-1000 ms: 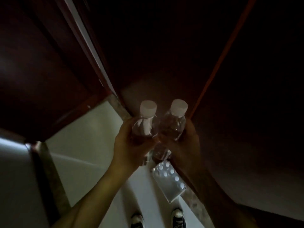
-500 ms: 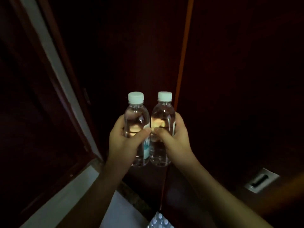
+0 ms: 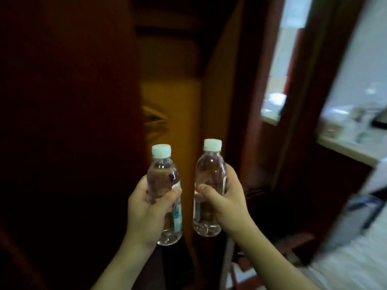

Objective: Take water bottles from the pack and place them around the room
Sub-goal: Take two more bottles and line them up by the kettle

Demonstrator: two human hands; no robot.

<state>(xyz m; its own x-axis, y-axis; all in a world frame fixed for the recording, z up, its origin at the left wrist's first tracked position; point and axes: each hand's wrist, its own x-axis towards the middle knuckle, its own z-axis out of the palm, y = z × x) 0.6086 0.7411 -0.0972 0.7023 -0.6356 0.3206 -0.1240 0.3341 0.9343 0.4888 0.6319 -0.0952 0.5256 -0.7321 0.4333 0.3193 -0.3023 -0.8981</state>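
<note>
Item one: a clear water bottle with a white cap, held upright in the left hand, whose fingers are wrapped round the middle of the body and whose thumb is laid across the front, over a partly seen label with blue-green print. Item two: a second clear bottle, also white-capped and upright, grasped in the right hand, fingers curled behind it and thumb pressed on its front. The second bottle is held just to the right of the first, slightly higher, with a narrow gap between them; no contact is seen. Both are raised in the air at chest height, carried by bare forearms. Behind the first bottle a yellowish panel is seen; to its left, a dark wooden surface. Well to the right of it, past a dark red frame, a pale counter with blurred, unidentifiable items is shown.
</note>
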